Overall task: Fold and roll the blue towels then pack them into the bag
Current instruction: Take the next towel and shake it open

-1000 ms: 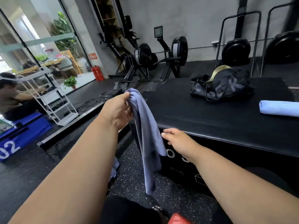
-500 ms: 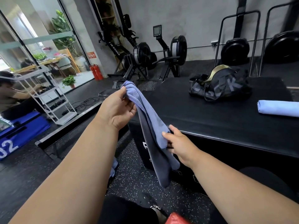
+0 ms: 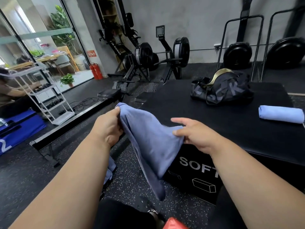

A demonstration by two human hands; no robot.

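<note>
A blue towel (image 3: 151, 146) hangs spread between my two hands, above the floor at the corner of a black soft box (image 3: 231, 129). My left hand (image 3: 108, 128) pinches its upper left corner. My right hand (image 3: 196, 134) grips the towel's right edge with thumb and lower fingers, the index finger sticking out. The towel's lower end droops to a point near my knees. A second blue towel (image 3: 280, 114), rolled up, lies on the box at the right. The dark duffel bag (image 3: 221, 90) sits at the box's far side, its top open.
More blue cloth (image 3: 109, 169) lies on the speckled floor under my left forearm. Rowing machines (image 3: 145, 63) stand beyond the box. A white shelf rack (image 3: 49, 100) and a seated person are at the left by the glass wall. A red object (image 3: 173, 223) shows at the bottom edge.
My right hand has taken hold of the towel's edge and pulled it right and up, spreading the hanging towel wide. My left hand stayed holding the top corner.
</note>
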